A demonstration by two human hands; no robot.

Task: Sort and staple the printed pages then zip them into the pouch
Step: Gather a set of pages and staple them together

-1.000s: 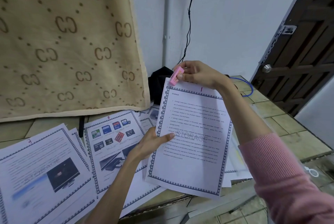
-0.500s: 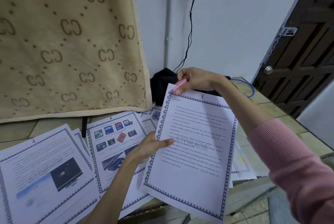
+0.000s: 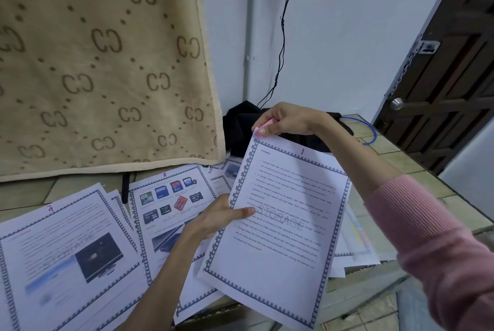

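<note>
From the head view, the left hand (image 3: 213, 219) is gripping the left edge of a stack of pages (image 3: 278, 223) marked 1, thumb lying across the front, holding it tilted above the desk (image 3: 417, 167); the right hand (image 3: 287, 120) is pinching a small pink stapler (image 3: 263, 125) at the stack's top left corner, fingers (image 3: 261, 130) curled round it; loose sheets, among them page 8 (image 3: 171, 197) and page 9 (image 3: 66, 247), are lying spread on the desk beside a patterned cloth (image 3: 101, 71); a black bag (image 3: 240, 124) is sitting behind.
</note>
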